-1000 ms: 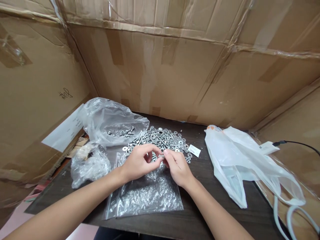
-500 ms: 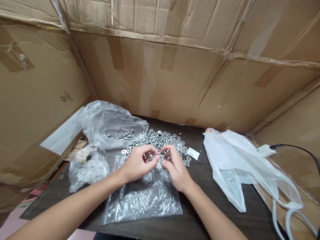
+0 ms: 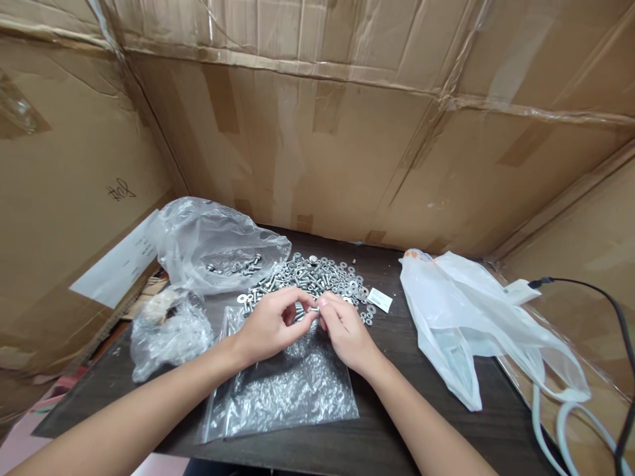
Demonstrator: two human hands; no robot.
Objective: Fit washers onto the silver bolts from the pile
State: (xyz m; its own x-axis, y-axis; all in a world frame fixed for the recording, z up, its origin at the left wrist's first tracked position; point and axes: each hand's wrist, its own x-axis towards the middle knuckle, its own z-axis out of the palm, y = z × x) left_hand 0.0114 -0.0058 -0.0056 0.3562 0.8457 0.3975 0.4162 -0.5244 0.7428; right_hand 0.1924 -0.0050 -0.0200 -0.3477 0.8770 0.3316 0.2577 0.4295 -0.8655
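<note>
Between my two hands is a small metal bolt, held over a clear zip bag. My left hand pinches one end of it between thumb and forefinger. The fingers of my right hand close around the other end, hiding it; whether a washer or nut sits there I cannot tell. Just beyond the hands spreads a pile of loose bolts and washers. Beneath both wrists lies the flat, crinkled zip bag.
A clear plastic bag with several bolts in it lies back left, a crumpled plastic wrap in front of it. Right of the pile are a white label and a white plastic bag. Cardboard walls enclose the dark table.
My right hand's fingers have closed in around the bolt's end, where thumb and forefinger stood more apart before. The whole view has shifted slightly.
</note>
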